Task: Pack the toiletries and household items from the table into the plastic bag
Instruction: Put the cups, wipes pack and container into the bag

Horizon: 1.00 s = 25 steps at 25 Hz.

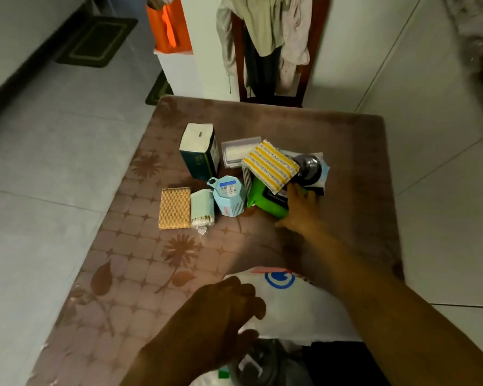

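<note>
A white plastic bag (pixel 296 310) with a blue logo lies at the table's near edge. My left hand (pixel 229 307) grips its rim. My right hand (pixel 300 208) rests on a green wipes pack (pixel 262 200), fingers around its right end. A yellow striped sponge (pixel 271 165) leans on the pack, in front of a dark round item (pixel 310 168). Left of these stand a light blue container (pixel 230 199), a cotton swab pack (pixel 202 208), a woven tan pad (pixel 175 208), a green tissue box (pixel 200 151) and a clear soap case (pixel 239 151).
The table (pixel 151 274) carries a brown floral cloth. A wooden chair (pixel 271 65) draped with clothes stands behind it. An orange bag (pixel 169 26) sits on a white box at the back left. Grey tiled floor surrounds the table.
</note>
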{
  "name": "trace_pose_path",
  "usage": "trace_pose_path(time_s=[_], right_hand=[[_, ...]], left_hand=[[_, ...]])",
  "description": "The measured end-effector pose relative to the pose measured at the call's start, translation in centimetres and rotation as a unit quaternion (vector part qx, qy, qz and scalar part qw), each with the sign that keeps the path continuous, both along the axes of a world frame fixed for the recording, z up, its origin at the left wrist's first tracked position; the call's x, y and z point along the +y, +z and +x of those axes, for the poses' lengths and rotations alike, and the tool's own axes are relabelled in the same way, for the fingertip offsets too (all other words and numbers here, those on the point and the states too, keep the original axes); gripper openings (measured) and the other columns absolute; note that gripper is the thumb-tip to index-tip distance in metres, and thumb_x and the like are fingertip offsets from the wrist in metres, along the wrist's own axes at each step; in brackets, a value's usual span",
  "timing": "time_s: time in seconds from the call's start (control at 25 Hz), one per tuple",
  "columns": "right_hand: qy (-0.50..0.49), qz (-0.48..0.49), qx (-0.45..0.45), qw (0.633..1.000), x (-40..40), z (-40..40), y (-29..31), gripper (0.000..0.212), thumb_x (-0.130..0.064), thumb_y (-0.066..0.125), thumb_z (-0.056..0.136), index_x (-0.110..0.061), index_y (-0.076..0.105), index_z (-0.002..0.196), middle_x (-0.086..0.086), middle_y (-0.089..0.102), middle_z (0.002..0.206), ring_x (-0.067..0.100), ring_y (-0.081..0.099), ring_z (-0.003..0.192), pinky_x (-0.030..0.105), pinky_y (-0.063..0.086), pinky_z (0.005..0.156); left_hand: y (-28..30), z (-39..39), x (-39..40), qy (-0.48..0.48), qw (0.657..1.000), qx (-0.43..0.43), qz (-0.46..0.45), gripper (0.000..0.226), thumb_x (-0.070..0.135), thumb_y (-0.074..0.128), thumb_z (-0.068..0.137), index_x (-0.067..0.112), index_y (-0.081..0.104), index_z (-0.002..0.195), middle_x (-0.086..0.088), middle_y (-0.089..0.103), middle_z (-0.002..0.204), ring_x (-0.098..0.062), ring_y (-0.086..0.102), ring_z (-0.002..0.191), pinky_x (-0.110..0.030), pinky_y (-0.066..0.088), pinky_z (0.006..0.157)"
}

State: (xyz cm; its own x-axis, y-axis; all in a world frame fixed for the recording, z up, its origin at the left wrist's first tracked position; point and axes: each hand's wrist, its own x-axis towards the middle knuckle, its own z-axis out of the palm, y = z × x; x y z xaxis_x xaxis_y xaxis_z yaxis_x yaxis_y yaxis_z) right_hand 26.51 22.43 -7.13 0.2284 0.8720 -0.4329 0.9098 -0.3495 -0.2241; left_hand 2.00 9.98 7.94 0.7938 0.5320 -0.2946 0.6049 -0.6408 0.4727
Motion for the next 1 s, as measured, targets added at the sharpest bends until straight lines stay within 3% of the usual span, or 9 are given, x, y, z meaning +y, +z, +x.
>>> trace_pose_path(time_s=[0.16, 0.28, 0.36, 0.44, 0.6, 0.68, 0.8, 0.88, 1.0], right_hand=[[-0.025, -0.042, 0.059, 0.997, -0.7, 0.0, 0.6, 0.096, -0.039, 0.087, 0.055, -0.014, 0.041, 0.136, 0.013, 0.050, 0.133, 0.032, 0.051, 0.117, 0.041, 0.046, 0.095], [-0.088, -0.100, 0.221, 0.966, -3.7, -0.3, 3.8, 0.068, -0.035, 0.084, 0.050, -0.018, 0.061, 0.112, 0.010, 0.068, 0.111, 0.024, 0.066, 0.092, 0.039, 0.058, 0.078], [-0.127, -0.044, 0.263, 0.955, -6.9, 0.2, 7.8, 0.056, -0.024, 0.082, 0.058, -0.020, 0.063, 0.110, 0.008, 0.069, 0.106, 0.020, 0.065, 0.087, 0.035, 0.058, 0.069], [-0.164, 0.041, 0.265, 0.949, -12.2, 0.9, 13.6, 0.057, -0.019, 0.082, 0.064, -0.027, 0.056, 0.114, -0.002, 0.065, 0.100, 0.010, 0.061, 0.081, 0.020, 0.050, 0.058], [-0.136, 0.101, 0.305, 0.937, -26.6, -1.2, 24.2, 0.082, -0.031, 0.086, 0.054, -0.056, 0.044, 0.120, -0.021, 0.066, 0.100, 0.000, 0.065, 0.085, 0.023, 0.055, 0.068], [-0.089, 0.012, 0.235, 0.968, -30.7, -3.1, 24.5, 0.091, -0.039, 0.084, 0.053, -0.065, 0.032, 0.123, -0.030, 0.059, 0.105, -0.002, 0.063, 0.087, 0.019, 0.054, 0.070], [0.001, -0.051, 0.042, 0.998, -32.1, -5.7, 20.5, 0.089, -0.049, 0.073, 0.061, -0.049, 0.023, 0.134, -0.020, 0.049, 0.124, 0.008, 0.059, 0.093, 0.027, 0.054, 0.078], [0.003, -0.023, 0.020, 1.000, -31.2, -6.6, 17.6, 0.091, -0.049, 0.070, 0.061, -0.043, 0.021, 0.137, -0.012, 0.042, 0.137, 0.016, 0.058, 0.103, 0.034, 0.053, 0.083], [0.016, -0.001, 0.018, 1.000, -30.0, -7.0, 17.1, 0.092, -0.048, 0.067, 0.069, -0.042, 0.016, 0.145, -0.009, 0.035, 0.144, 0.016, 0.056, 0.110, 0.027, 0.051, 0.075]], left_hand=[[-0.1, -1.0, 0.1, 0.034, 0.998, 0.044, 0.011, 0.036, 0.031, 0.057, 0.092, 0.034, 0.053, 0.128, 0.010, 0.054, 0.125, -0.009, 0.048, 0.114, -0.023, 0.039, 0.097], [-0.4, -1.0, 0.4, 0.076, 0.995, 0.009, 0.058, 0.038, 0.053, 0.040, 0.090, 0.029, 0.069, 0.092, 0.008, 0.069, 0.086, -0.008, 0.061, 0.077, -0.030, 0.053, 0.074], [-0.2, -1.2, 0.4, 0.143, 0.985, -0.064, 0.071, 0.044, 0.057, 0.042, 0.088, 0.025, 0.071, 0.076, 0.009, 0.068, 0.067, -0.004, 0.059, 0.058, -0.026, 0.051, 0.057], [0.9, -1.1, 0.6, 0.232, 0.961, -0.141, 0.055, 0.030, 0.046, 0.056, 0.089, 0.023, 0.072, 0.079, 0.011, 0.067, 0.069, 0.000, 0.058, 0.057, -0.021, 0.049, 0.055], [2.5, -1.5, 0.0, 0.348, 0.908, -0.227, -0.049, 0.005, 0.029, 0.063, 0.088, 0.029, 0.068, 0.088, 0.011, 0.068, 0.075, -0.002, 0.056, 0.055, -0.029, 0.053, 0.058], [2.8, -1.9, -0.9, 0.376, 0.887, -0.249, -0.101, 0.011, 0.026, 0.063, 0.089, 0.037, 0.065, 0.089, 0.011, 0.070, 0.084, -0.005, 0.056, 0.059, -0.032, 0.053, 0.061], [4.3, -2.9, -2.4, 0.376, 0.863, -0.323, -0.101, 0.023, 0.013, 0.063, 0.088, 0.036, 0.065, 0.090, 0.021, 0.065, 0.094, 0.001, 0.060, 0.072, -0.019, 0.050, 0.066], [5.5, -3.4, -3.2, 0.365, 0.846, -0.375, -0.098, 0.023, 0.004, 0.059, 0.090, 0.026, 0.065, 0.092, 0.013, 0.068, 0.091, 0.005, 0.061, 0.065, -0.012, 0.046, 0.051], [6.2, -4.7, -4.0, 0.366, 0.828, -0.411, -0.107, 0.023, 0.000, 0.054, 0.092, 0.020, 0.065, 0.094, 0.005, 0.071, 0.087, 0.000, 0.056, 0.052, -0.014, 0.040, 0.040]])
